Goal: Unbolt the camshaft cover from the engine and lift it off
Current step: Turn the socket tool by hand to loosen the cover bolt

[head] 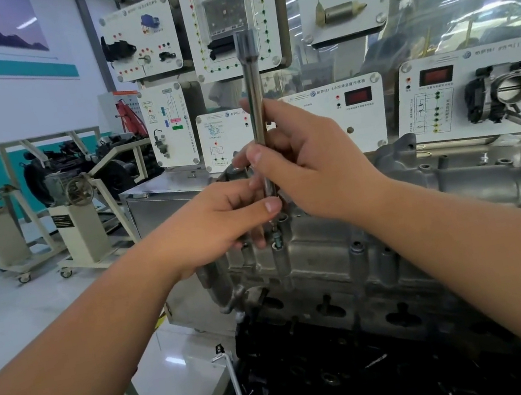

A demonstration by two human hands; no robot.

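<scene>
Both hands meet at centre frame around a long steel extension bar (pixel 256 107), which stands close to upright. Its square-drive head reaches the upper centre of the frame, in front of the wall-mounted training panels (pixel 229 16).

The right hand (pixel 311 160) wraps the middle of the bar, fingers curled round the shaft and thumb laid across its near side. The left hand (pixel 218 222) sits just below and to the left, thumb and fingertips pinching the bar's lower end.

Directly beneath that lower end, a bolt (pixel 277 239) stands raised out of its bore. Whether the bar's tip touches the bolt head cannot be told; the left-hand fingers hide the joint.

The camshaft cover (pixel 331 254), a grey cast-aluminium piece, lies below and to the right of both hands, running from lower centre toward the right edge of the frame. It sits seated on the engine (pixel 319 378), whose dark lower block fills the bottom centre. Neither hand touches the cover.

In the left middle of the frame, further engine units on cream wheeled stands (pixel 79 225) stand well apart from the work.
</scene>
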